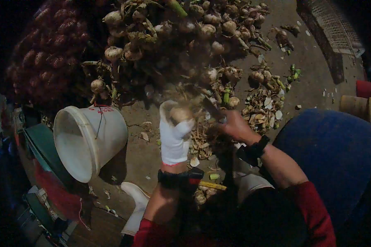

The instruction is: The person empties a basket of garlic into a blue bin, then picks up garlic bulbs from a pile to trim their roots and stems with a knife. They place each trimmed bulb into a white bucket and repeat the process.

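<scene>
My left hand (175, 136), in a white glove, is closed round a pale garlic bulb (180, 115) in the middle of the view. My right hand (238, 126) is bare and closed on a knife (212, 109), whose dark blade points up and left, towards the bulb's far side. The blade is partly blurred, and my fingers cover its handle. Just beyond both hands lies a big heap of garlic bulbs (206, 31) with dry stalks. Cut stalks and peelings (261, 111) are scattered beside and below my right hand.
A white bucket (111, 127) lies tipped at the left, its mouth facing left. Red mesh sacks (49, 57) of bulbs stand at the upper left. A large blue drum (325, 164) is at the right. Between my white boots (136, 201) lies a yellow strip (213, 185).
</scene>
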Motion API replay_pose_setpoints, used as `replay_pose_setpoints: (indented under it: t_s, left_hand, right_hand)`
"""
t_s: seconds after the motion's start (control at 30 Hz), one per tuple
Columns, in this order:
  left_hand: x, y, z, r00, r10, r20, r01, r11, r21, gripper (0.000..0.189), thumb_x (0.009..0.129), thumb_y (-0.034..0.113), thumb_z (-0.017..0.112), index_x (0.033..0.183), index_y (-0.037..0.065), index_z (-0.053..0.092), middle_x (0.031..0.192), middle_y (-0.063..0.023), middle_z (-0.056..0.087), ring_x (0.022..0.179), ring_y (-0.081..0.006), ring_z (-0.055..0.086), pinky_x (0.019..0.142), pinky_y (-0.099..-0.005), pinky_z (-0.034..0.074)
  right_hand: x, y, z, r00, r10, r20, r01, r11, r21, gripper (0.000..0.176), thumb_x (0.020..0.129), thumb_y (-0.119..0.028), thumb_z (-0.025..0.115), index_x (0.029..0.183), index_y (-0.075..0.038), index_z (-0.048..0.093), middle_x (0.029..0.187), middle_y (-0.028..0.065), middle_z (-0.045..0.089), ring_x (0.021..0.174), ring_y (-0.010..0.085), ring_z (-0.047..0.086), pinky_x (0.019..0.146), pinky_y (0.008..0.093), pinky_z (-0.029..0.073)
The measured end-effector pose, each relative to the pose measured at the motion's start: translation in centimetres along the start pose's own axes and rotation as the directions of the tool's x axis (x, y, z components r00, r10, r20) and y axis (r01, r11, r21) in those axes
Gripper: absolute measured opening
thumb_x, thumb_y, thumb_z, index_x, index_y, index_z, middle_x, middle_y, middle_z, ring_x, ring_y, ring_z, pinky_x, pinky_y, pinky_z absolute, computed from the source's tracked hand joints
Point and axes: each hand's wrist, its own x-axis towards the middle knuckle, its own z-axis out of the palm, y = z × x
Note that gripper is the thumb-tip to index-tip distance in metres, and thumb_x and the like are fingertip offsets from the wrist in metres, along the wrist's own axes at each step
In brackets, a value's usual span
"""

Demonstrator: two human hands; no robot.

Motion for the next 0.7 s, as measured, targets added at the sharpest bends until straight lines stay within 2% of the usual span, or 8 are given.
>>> replay_pose_setpoints:
  t_s: [0.07, 0.13, 0.17, 0.23, 0.3, 0.37, 0.43, 0.7]
  left_hand:
    - [-1.3, 1.5, 0.8, 0.998, -0.055, -0.013, 0.050, 0.967, -0.248, 0.053, 0.060, 0.003, 0.067, 0.107, 0.009, 0.042, 0.096, -0.0065, 0.049, 0.089, -0.0133, 0.050, 0.076, -0.0227, 0.043]
    - [-3.5, 2.2, -1.0, 0.955, -0.288, -0.074, 0.297, 0.934, 0.199, 0.052, 0.060, 0.005, 0.066, 0.107, 0.009, 0.043, 0.100, -0.0077, 0.052, 0.090, -0.0167, 0.052, 0.078, -0.0268, 0.044]
    - [-3.9, 2.7, -2.8, 0.943, -0.155, 0.294, -0.132, 0.638, 0.758, 0.049, 0.060, 0.007, 0.066, 0.105, 0.007, 0.047, 0.100, -0.0087, 0.055, 0.091, -0.0218, 0.055, 0.080, -0.0310, 0.044]
    - [-5.5, 3.0, -3.5, 0.598, -0.579, 0.554, -0.044, 0.667, 0.744, 0.036, 0.065, 0.013, 0.065, 0.099, 0.007, 0.055, 0.094, -0.0135, 0.055, 0.089, -0.0277, 0.055, 0.081, -0.0323, 0.043]
    - [-5.0, 1.8, -4.2, 0.324, -0.690, 0.647, -0.338, 0.554, 0.760, 0.039, 0.064, 0.018, 0.068, 0.101, 0.008, 0.056, 0.104, -0.0131, 0.057, 0.096, -0.0263, 0.056, 0.081, -0.0311, 0.043]
    - [-1.8, 2.3, -1.7, 0.641, -0.654, 0.402, -0.246, 0.321, 0.914, 0.039, 0.069, 0.025, 0.065, 0.101, 0.005, 0.056, 0.095, -0.0155, 0.060, 0.091, -0.0291, 0.058, 0.078, -0.0324, 0.044]
    - [2.8, 0.7, 1.2, 0.948, -0.236, 0.214, -0.094, 0.433, 0.896, 0.041, 0.074, 0.032, 0.062, 0.100, 0.001, 0.057, 0.090, -0.0188, 0.061, 0.089, -0.0329, 0.058, 0.079, -0.0351, 0.044]
    - [12.8, -9.8, 8.8, 0.946, 0.043, -0.320, 0.282, 0.371, 0.885, 0.070, 0.066, 0.047, 0.066, 0.103, -0.010, 0.050, 0.098, -0.0312, 0.057, 0.093, -0.0412, 0.056, 0.079, -0.0382, 0.045]
  right_hand:
    - [-0.8, 1.6, 0.1, 0.993, 0.101, -0.056, -0.101, 0.995, 0.001, 0.032, 0.071, -0.023, 0.064, 0.089, 0.004, 0.059, 0.066, 0.0120, 0.059, 0.058, 0.0176, 0.054, 0.056, 0.0333, 0.044]
    - [-1.2, -0.1, -1.0, 0.972, 0.169, -0.164, -0.163, 0.985, 0.049, 0.026, 0.072, -0.019, 0.063, 0.086, 0.003, 0.058, 0.062, 0.0027, 0.056, 0.052, 0.0103, 0.048, 0.048, 0.0290, 0.040]
    - [-0.1, 0.1, -1.9, 0.970, 0.167, -0.174, -0.162, 0.986, 0.043, 0.026, 0.072, -0.019, 0.063, 0.086, 0.003, 0.058, 0.062, 0.0027, 0.056, 0.052, 0.0103, 0.048, 0.048, 0.0290, 0.040]
    - [1.8, 0.4, -3.8, 0.886, 0.221, -0.407, -0.090, 0.944, 0.317, 0.018, 0.072, -0.015, 0.063, 0.081, -0.001, 0.058, 0.060, 0.0006, 0.054, 0.049, 0.0084, 0.046, 0.045, 0.0263, 0.038]
    - [2.1, -0.6, -6.3, 0.859, 0.214, -0.465, -0.055, 0.942, 0.332, 0.020, 0.073, -0.018, 0.064, 0.082, 0.000, 0.059, 0.060, 0.0020, 0.056, 0.050, 0.0079, 0.047, 0.047, 0.0262, 0.039]
    - [1.9, -0.5, -7.7, 0.834, 0.198, -0.514, -0.016, 0.941, 0.338, 0.022, 0.073, -0.020, 0.064, 0.083, 0.000, 0.061, 0.061, 0.0034, 0.058, 0.050, 0.0074, 0.048, 0.048, 0.0261, 0.040]
    - [1.8, 0.9, -7.7, 0.821, 0.206, -0.532, -0.054, 0.956, 0.287, 0.018, 0.073, -0.016, 0.062, 0.081, 0.000, 0.060, 0.060, 0.0025, 0.057, 0.049, 0.0073, 0.047, 0.047, 0.0259, 0.040]
    - [1.5, 0.9, -6.7, 0.841, 0.243, -0.483, -0.074, 0.937, 0.343, 0.021, 0.072, -0.015, 0.060, 0.085, 0.002, 0.060, 0.064, 0.0046, 0.058, 0.057, 0.0086, 0.052, 0.053, 0.0260, 0.043]
